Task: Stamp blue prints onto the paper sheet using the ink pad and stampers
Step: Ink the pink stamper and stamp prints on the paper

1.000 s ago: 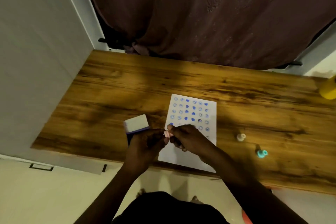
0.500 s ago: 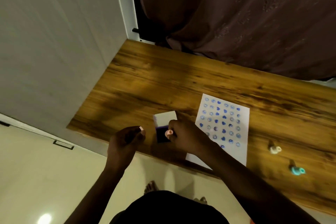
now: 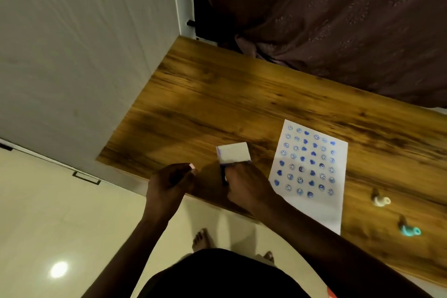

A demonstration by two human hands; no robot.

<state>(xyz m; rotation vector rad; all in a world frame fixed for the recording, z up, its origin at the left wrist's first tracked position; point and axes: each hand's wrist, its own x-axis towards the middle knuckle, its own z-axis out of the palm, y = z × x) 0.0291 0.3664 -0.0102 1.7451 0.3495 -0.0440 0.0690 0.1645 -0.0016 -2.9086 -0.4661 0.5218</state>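
Near the front edge of the wooden table [image 3: 217, 104], the ink pad [image 3: 233, 155] sits with its pale lid tipped up, just left of the paper sheet [image 3: 321, 210], whose far part already carries rows of blue faces and hearts. The right hand [image 3: 246, 184] lies curled over the pad's dark base; whether its fingers hold a stamper or the pad itself I cannot tell, as they hide it. The left hand [image 3: 169, 184], off the table's edge, pinches a small pink piece [image 3: 192, 166] at its fingertips, perhaps a cap. A white stamper [image 3: 381, 200] and a teal stamper [image 3: 410, 230] lie on their sides, well right of the sheet. These look like light, hard plastic pieces, likely to roll, best taken by the barrel between thumb and two fingers. The pad seems light enough to slide when pressed, so it wants steadying; the thin sheet may shift too.
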